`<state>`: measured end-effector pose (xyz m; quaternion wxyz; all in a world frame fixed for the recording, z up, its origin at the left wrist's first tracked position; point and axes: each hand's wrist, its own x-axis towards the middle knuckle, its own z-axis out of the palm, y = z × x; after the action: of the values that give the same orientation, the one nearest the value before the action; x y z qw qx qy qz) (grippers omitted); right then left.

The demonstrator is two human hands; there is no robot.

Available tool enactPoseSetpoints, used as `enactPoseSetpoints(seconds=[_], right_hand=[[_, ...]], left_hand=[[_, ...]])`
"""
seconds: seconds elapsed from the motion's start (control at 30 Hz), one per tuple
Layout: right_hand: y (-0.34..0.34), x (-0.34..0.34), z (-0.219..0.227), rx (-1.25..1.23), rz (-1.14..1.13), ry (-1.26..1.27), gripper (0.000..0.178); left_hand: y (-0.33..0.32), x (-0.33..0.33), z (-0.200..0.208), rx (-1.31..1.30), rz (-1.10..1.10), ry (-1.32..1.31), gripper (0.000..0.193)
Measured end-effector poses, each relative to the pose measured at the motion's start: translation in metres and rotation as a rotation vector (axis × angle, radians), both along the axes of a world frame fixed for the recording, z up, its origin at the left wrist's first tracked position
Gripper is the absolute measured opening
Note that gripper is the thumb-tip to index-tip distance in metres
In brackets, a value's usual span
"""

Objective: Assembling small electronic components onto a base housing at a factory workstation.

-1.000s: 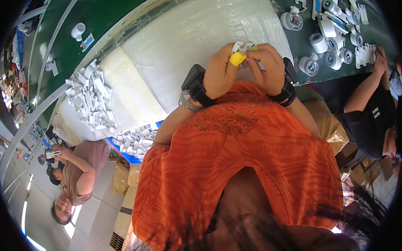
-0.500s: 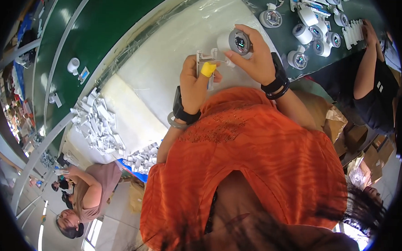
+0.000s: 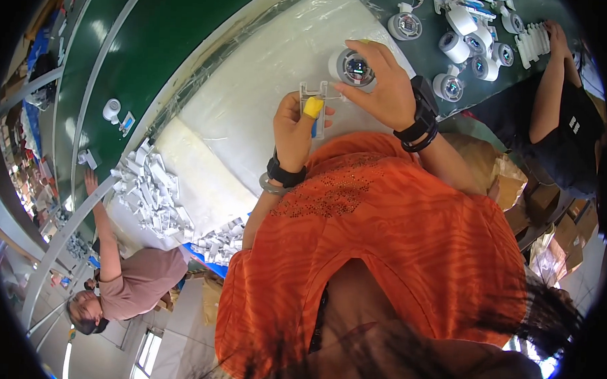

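My left hand (image 3: 292,137) is closed around a small white plastic bracket (image 3: 322,91), held upright with a strip of blue low on it. Yellow tape (image 3: 313,107) wraps the thumb that presses on the bracket. To its upper right, my right hand (image 3: 389,102) curves its fingers and thumb around the rim of a round white housing (image 3: 354,68), whose open face shows a circuit board. The right thumb tip is close to the bracket's side; whether they touch, I cannot tell. Both pieces are over the pale padded sheet (image 3: 247,87).
Several similar round housings (image 3: 485,67) lie at the far right, near a co-worker's hand (image 3: 556,41) on a ribbed white piece. White plastic parts (image 3: 150,191) are heaped at left. Another co-worker's arm (image 3: 105,229) reaches onto the green belt (image 3: 168,44) at the left.
The round housing has turned its circuit face more upward and shifted slightly left in my right hand. My left hand has turned the bracket more upright. The left co-worker's arm has stretched toward the belt.
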<state>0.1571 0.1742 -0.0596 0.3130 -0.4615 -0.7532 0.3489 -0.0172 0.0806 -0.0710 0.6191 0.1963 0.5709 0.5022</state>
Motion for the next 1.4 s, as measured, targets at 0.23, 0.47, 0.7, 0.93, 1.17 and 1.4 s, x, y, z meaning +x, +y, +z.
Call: enactPoseSetpoints(seconds=[0.23,0.47,0.7,0.93,1.17,1.4], right_hand=[[-0.0003,-0.0008,-0.0011,0.005,0.015,-0.009,0.061],[0.0008,-0.0009,-0.0006,0.013,0.017,-0.018,0.061],[0.0014,0.0001,-0.0025,0.017,0.022,-0.009,0.061],[0.0011,0.0005,-0.0043,0.006,0.019,-0.007,0.061],[0.0005,0.0004,-0.0048,-0.002,0.027,-0.019,0.062],[-0.0013,0.0006,-0.0057,-0.009,0.017,-0.02,0.062]], left_hand=[[-0.0035,-0.0019,-0.0073,0.022,-0.003,0.0,0.024],[-0.0028,-0.0047,-0.0074,0.015,-0.033,-0.008,0.024],[-0.0015,-0.0042,-0.0054,0.003,-0.025,-0.045,0.022],[-0.0015,-0.0043,-0.0069,-0.013,-0.042,-0.047,0.023],[-0.0025,-0.0058,-0.0113,-0.014,-0.035,-0.033,0.022],[-0.0033,-0.0056,-0.0099,-0.031,-0.04,-0.014,0.022]])
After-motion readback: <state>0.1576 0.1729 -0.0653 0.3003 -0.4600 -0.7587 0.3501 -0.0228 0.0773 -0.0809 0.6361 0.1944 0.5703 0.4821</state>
